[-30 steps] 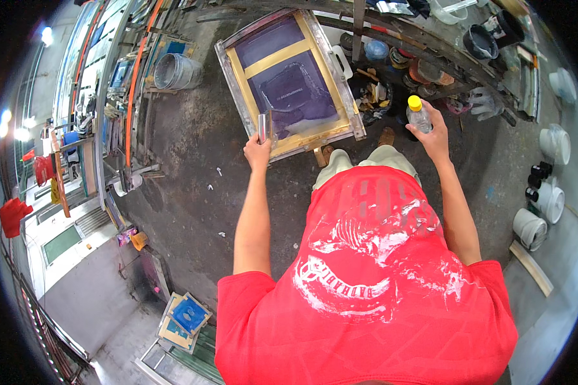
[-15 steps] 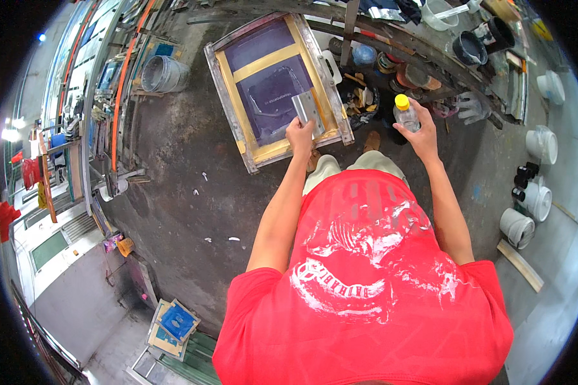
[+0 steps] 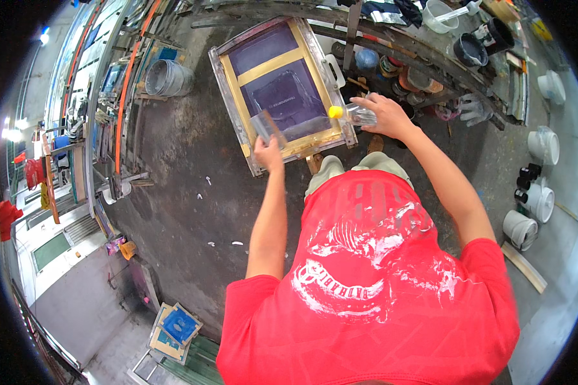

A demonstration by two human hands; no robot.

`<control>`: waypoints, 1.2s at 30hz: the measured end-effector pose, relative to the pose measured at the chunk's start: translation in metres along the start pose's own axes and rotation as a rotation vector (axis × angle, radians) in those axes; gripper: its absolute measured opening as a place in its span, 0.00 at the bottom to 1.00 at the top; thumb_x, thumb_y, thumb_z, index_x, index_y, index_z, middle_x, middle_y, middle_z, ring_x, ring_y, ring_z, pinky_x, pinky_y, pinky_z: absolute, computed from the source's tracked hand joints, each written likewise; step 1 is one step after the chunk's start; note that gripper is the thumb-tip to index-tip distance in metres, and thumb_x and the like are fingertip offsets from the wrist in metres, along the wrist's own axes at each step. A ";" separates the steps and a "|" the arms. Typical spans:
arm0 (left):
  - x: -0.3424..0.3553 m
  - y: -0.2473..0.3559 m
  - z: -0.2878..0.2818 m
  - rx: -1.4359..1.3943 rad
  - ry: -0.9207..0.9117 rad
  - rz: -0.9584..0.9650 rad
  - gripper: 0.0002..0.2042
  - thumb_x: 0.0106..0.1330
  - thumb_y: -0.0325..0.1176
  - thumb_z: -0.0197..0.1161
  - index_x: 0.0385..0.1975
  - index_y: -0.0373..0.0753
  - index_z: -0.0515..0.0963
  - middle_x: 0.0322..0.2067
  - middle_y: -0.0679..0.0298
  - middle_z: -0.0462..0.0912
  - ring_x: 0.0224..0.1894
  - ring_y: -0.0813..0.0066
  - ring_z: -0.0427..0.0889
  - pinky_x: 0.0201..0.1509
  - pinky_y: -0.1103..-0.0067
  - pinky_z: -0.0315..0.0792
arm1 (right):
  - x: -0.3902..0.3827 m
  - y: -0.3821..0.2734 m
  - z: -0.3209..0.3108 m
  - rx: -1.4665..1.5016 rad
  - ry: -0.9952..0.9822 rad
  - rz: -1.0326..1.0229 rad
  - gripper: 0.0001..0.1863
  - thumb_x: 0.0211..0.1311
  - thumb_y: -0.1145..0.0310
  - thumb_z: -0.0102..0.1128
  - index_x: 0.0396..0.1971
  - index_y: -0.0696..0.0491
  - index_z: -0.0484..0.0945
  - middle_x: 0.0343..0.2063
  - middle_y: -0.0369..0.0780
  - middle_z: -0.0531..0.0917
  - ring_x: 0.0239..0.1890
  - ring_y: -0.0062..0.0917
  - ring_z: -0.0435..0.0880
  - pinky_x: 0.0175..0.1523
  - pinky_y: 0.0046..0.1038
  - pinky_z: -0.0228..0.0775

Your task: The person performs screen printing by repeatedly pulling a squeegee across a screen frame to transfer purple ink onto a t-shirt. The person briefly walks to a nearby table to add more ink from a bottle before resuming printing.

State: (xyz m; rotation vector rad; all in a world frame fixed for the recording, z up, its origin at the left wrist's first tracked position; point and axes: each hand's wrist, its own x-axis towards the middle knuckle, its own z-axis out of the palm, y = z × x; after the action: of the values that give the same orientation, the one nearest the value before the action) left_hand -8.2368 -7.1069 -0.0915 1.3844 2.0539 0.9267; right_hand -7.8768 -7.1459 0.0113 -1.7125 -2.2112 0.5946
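A printing screen (image 3: 234, 122) lies in front of me, its dark purple mesh (image 3: 286, 96) bordered and crossed by yellow tape. My left hand (image 3: 268, 154) is closed on a silvery squeegee (image 3: 263, 126) with a brownish edge, over the screen's near left part; it is blurred by motion. Over the right edge of the screen, my right hand (image 3: 386, 114) grips a clear plastic bottle (image 3: 359, 114). The bottle is tipped on its side, and its yellow cap (image 3: 335, 112) points left toward the mesh. I cannot tell whether liquid is coming out.
Beyond the screen and to its right runs a rack (image 3: 417, 67) with cans below it. Dark buckets (image 3: 470, 49) stand at the upper right, white buckets (image 3: 519, 229) along the right wall. A grey bucket (image 3: 168, 78) is at the left, near shelving with orange rails (image 3: 130, 83).
My right hand has swung left toward the screen and tipped the bottle from upright onto its side. My left hand has moved left and slightly nearer with the squeegee.
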 end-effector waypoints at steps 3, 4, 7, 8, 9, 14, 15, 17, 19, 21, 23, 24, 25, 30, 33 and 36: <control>-0.007 0.019 0.043 -0.255 -0.058 0.015 0.07 0.57 0.31 0.68 0.29 0.33 0.80 0.23 0.64 0.83 0.26 0.80 0.76 0.31 0.75 0.71 | 0.036 0.000 0.019 -0.227 -0.148 -0.140 0.40 0.41 0.61 0.76 0.60 0.36 0.71 0.43 0.39 0.76 0.46 0.36 0.79 0.50 0.38 0.72; -0.009 0.025 0.050 -0.380 -0.074 0.012 0.07 0.58 0.30 0.68 0.28 0.33 0.80 0.23 0.65 0.83 0.25 0.81 0.75 0.31 0.76 0.70 | 0.048 -0.002 0.025 -0.318 -0.209 -0.175 0.39 0.40 0.60 0.76 0.59 0.37 0.72 0.43 0.39 0.76 0.46 0.35 0.79 0.50 0.38 0.71; 0.005 0.021 0.038 -0.337 -0.037 0.044 0.07 0.58 0.30 0.68 0.29 0.33 0.80 0.23 0.66 0.82 0.26 0.82 0.75 0.31 0.76 0.70 | 0.074 -0.017 0.031 -0.596 -0.363 -0.260 0.29 0.43 0.60 0.74 0.51 0.40 0.79 0.42 0.38 0.78 0.47 0.32 0.79 0.50 0.36 0.68; 0.011 0.021 0.024 -0.266 -0.075 0.027 0.07 0.58 0.31 0.69 0.31 0.34 0.81 0.24 0.66 0.83 0.26 0.82 0.76 0.31 0.77 0.70 | 0.079 -0.021 0.037 -0.680 -0.415 -0.275 0.25 0.44 0.61 0.73 0.48 0.41 0.81 0.41 0.37 0.79 0.47 0.31 0.79 0.50 0.35 0.66; 0.016 0.022 0.013 -0.208 -0.047 0.027 0.08 0.58 0.31 0.69 0.32 0.34 0.81 0.25 0.66 0.84 0.26 0.82 0.76 0.31 0.77 0.71 | 0.082 -0.025 0.041 -0.725 -0.400 -0.283 0.20 0.47 0.61 0.71 0.44 0.42 0.83 0.40 0.37 0.79 0.47 0.30 0.79 0.49 0.34 0.65; 0.032 0.006 -0.043 -0.381 0.075 0.003 0.11 0.61 0.29 0.68 0.38 0.28 0.81 0.34 0.63 0.86 0.34 0.80 0.81 0.41 0.79 0.73 | 0.104 -0.056 0.085 -0.767 -0.288 -0.350 0.07 0.55 0.66 0.61 0.30 0.44 0.87 0.36 0.34 0.82 0.45 0.29 0.79 0.45 0.33 0.65; 0.032 0.002 -0.049 -0.391 0.082 -0.014 0.11 0.61 0.28 0.67 0.39 0.28 0.80 0.35 0.62 0.86 0.35 0.80 0.81 0.42 0.79 0.73 | 0.108 -0.065 0.090 -0.755 -0.271 -0.357 0.07 0.55 0.66 0.60 0.31 0.44 0.87 0.36 0.34 0.82 0.45 0.29 0.79 0.44 0.33 0.65; 0.030 -0.002 -0.058 -0.414 0.090 -0.045 0.11 0.62 0.27 0.67 0.40 0.27 0.80 0.37 0.62 0.86 0.37 0.79 0.82 0.44 0.79 0.73 | 0.114 -0.078 0.095 -0.697 -0.223 -0.372 0.07 0.54 0.66 0.60 0.28 0.44 0.87 0.35 0.34 0.82 0.46 0.28 0.79 0.44 0.32 0.66; 0.028 -0.007 -0.063 -0.362 0.069 -0.040 0.11 0.61 0.28 0.67 0.39 0.29 0.81 0.34 0.62 0.87 0.34 0.79 0.82 0.42 0.77 0.74 | 0.119 -0.088 0.098 -0.633 -0.201 -0.374 0.06 0.54 0.66 0.60 0.27 0.44 0.87 0.35 0.34 0.82 0.46 0.28 0.79 0.44 0.32 0.66; 0.028 -0.012 -0.067 -0.233 0.031 -0.029 0.11 0.60 0.30 0.68 0.39 0.31 0.82 0.32 0.62 0.87 0.32 0.79 0.82 0.40 0.76 0.74 | 0.119 -0.089 0.096 -0.635 -0.204 -0.366 0.06 0.53 0.66 0.61 0.28 0.45 0.86 0.34 0.33 0.81 0.46 0.27 0.78 0.45 0.32 0.65; 0.026 -0.011 -0.063 -0.106 0.062 0.008 0.10 0.58 0.30 0.68 0.37 0.33 0.82 0.28 0.61 0.87 0.29 0.75 0.83 0.37 0.74 0.75 | 0.116 -0.080 0.094 -0.621 -0.252 -0.332 0.06 0.53 0.67 0.61 0.29 0.46 0.86 0.36 0.34 0.81 0.47 0.27 0.78 0.46 0.32 0.65; 0.024 -0.009 -0.059 -0.042 0.075 0.028 0.10 0.58 0.30 0.68 0.37 0.34 0.82 0.27 0.60 0.87 0.28 0.74 0.84 0.36 0.73 0.75 | 0.111 -0.072 0.091 -0.598 -0.240 -0.329 0.07 0.52 0.67 0.62 0.31 0.46 0.86 0.37 0.34 0.81 0.47 0.27 0.77 0.46 0.32 0.65; 0.023 -0.013 -0.054 -0.005 0.073 0.030 0.10 0.57 0.31 0.68 0.36 0.34 0.82 0.26 0.59 0.86 0.27 0.71 0.84 0.35 0.72 0.74 | 0.103 -0.063 0.085 -0.577 -0.227 -0.336 0.08 0.52 0.68 0.62 0.34 0.46 0.85 0.38 0.34 0.80 0.48 0.27 0.77 0.47 0.32 0.65; 0.002 -0.007 -0.003 -0.045 0.071 0.045 0.11 0.55 0.33 0.68 0.32 0.32 0.79 0.23 0.56 0.83 0.24 0.65 0.83 0.32 0.68 0.72 | 0.059 -0.022 0.050 -0.577 -0.141 -0.218 0.24 0.47 0.67 0.68 0.49 0.42 0.79 0.42 0.35 0.76 0.48 0.28 0.75 0.48 0.32 0.64; -0.014 0.015 0.037 -0.104 -0.005 0.073 0.09 0.56 0.31 0.67 0.32 0.32 0.79 0.23 0.57 0.82 0.23 0.68 0.80 0.31 0.69 0.71 | 0.035 -0.003 0.040 -0.489 -0.003 -0.133 0.33 0.43 0.66 0.72 0.55 0.38 0.74 0.42 0.36 0.75 0.46 0.29 0.75 0.47 0.33 0.64; -0.029 0.060 0.063 -0.356 -0.008 0.029 0.08 0.58 0.31 0.66 0.31 0.33 0.78 0.20 0.59 0.80 0.21 0.70 0.76 0.29 0.70 0.69 | 0.011 -0.004 0.020 -0.272 0.036 0.025 0.38 0.41 0.68 0.74 0.58 0.37 0.71 0.44 0.38 0.75 0.48 0.31 0.77 0.49 0.36 0.67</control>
State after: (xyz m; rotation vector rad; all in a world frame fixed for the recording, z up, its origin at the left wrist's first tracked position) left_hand -8.1451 -7.1025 -0.0857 1.2246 1.7584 1.2272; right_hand -7.8924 -7.1392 -0.0044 -1.8647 -2.3361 0.2740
